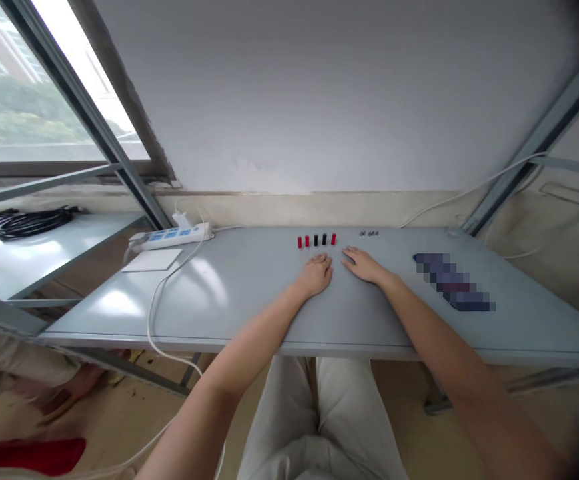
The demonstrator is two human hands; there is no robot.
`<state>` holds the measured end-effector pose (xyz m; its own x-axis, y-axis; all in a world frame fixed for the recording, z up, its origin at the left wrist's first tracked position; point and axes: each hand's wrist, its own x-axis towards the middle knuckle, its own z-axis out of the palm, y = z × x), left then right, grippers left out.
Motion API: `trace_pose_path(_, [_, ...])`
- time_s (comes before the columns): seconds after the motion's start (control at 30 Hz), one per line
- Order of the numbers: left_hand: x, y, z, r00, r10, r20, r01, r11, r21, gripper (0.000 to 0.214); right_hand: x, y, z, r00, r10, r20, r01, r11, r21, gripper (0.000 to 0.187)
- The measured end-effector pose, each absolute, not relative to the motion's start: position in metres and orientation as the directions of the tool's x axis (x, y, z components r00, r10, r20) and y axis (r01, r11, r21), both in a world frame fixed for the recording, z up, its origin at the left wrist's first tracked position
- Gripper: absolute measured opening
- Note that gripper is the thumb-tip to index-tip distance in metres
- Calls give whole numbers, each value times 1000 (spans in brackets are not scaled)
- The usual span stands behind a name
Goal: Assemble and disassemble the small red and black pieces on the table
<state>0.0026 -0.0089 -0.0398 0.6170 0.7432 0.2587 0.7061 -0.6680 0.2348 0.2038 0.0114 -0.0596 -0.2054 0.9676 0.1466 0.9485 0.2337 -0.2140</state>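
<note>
A power strip [172, 235] lies centre-left near the surface's [229, 300] far edge, bare grey below it. At centre, left hand [315, 273] and right hand [362, 263] rest flat, empty, below the upright red and black plugs [316, 240], rowed left-to-right.

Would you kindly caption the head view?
Both hands, left and right, rest flat on a grey table before small plugs.
</note>
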Motion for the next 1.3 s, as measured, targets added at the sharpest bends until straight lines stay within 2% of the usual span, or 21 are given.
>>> trace_pose_path(0.6, [2, -9, -35, 628, 749, 212, 714, -662, 226, 45, 199, 6, -53, -186, 974, 129, 956, 210, -206, 54])
trace_pose_path(0.73, [1, -10, -33, 624, 747, 227, 714, -664, 223, 43, 199, 6, -52, -239, 954, 179, 934, 276, -226, 46])
trace_pose_path(0.87, [1, -15, -27, 623, 737, 262, 723, -671, 167, 34, 196, 8, -55, -318, 922, 220, 895, 368, -250, 41])
trace_pose_path(1.07, [1, -22, -17, 556, 786, 270, 784, -604, 144, 26, 188, 12, -59, -239, 958, 160, 932, 272, -241, 47])
trace_pose_path(1.3, [-2, -26, -10, 462, 836, 295, 842, -518, 152, 27, 178, 17, -55, -220, 968, 122, 934, 245, -261, 53])
